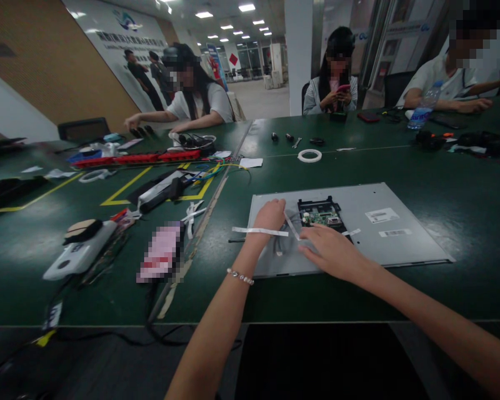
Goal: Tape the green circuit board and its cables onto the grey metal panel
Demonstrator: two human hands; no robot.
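A grey flat panel lies on the table in front of me, with a green circuit board in a black frame at its middle. Over its left part, my left hand has its fingers curled around the upper end of a white tape strip. Another white tape strip lies across the back of that hand near the wrist. My right hand rests over the panel below the board, thumb and fingers apart, its fingertips by the strip's lower end. Grey cables show partly under my left hand.
A tape roll lies beyond the panel. Left of it are loose white strips, a pink blurred phone-like object and a white device. Several people sit across the table; a water bottle stands at the far right.
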